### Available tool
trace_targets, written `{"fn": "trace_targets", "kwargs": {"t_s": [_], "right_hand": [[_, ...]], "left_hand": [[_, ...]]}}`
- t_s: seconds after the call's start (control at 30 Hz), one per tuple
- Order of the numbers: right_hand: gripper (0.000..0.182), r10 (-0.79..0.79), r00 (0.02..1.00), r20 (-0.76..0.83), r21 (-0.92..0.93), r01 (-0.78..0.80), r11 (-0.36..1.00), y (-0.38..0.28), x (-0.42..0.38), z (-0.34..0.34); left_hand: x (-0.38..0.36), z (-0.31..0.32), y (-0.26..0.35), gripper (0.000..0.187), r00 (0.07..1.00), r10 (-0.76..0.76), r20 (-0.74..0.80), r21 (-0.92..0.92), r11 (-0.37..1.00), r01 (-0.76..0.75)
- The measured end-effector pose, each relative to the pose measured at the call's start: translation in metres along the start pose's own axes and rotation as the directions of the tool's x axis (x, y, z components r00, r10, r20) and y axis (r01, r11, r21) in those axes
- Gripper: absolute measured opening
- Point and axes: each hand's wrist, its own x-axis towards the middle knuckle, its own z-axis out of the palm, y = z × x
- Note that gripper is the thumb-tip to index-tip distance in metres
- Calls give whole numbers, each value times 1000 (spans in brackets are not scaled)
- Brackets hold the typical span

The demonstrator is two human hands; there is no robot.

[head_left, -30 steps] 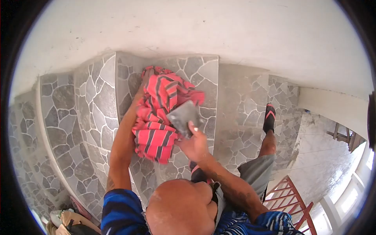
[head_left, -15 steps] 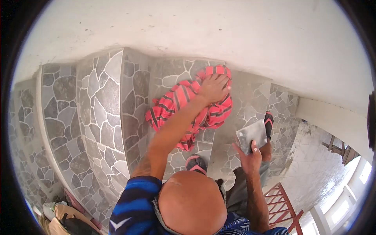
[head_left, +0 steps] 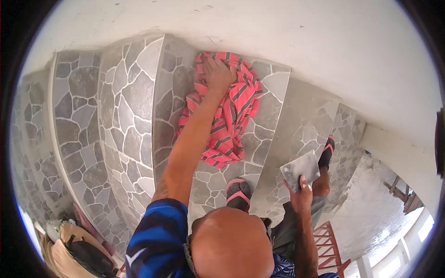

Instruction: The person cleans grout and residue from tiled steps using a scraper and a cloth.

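A red cloth with dark stripes lies bunched on a step tiled in a grey stone pattern. My left hand rests flat on the cloth's upper left part, fingers stretched out, close to the white wall. On the right, my right hand grips a flat, squarish grey plate by its lower edge, the thumb on top. The fingers beneath the plate are mostly hidden. The plate is held above the lower step, away from the cloth.
White wall along the top; stone-patterned steps at left. Sandalled feet stand on different steps. A tan bag is at lower left, a red metal frame at lower right, and wooden pieces at far right.
My left hand has moved left and slightly up across the step, and the cloth has shifted and bunched differently under it. My right hand still holds the plate, nearly in place.
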Motion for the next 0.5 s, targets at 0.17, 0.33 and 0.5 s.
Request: {"fn": "trace_targets", "kwargs": {"t_s": [0.17, 0.33, 0.5], "right_hand": [[38, -66, 998, -1, -19, 66, 998, -19, -3, 20], [40, -127, 991, -47, -129, 120, 984, -32, -8, 1], [49, -142, 982, -128, -134, 124, 983, -24, -23, -12]], "left_hand": [[-61, -44, -24, 74, 997, -37, -64, -390, 921, 9], [-254, -99, -51, 73, 862, -129, 490, 36, 991, 128], [-124, -113, -32, 70, 909, 101, 404, -52, 995, -87]]}}
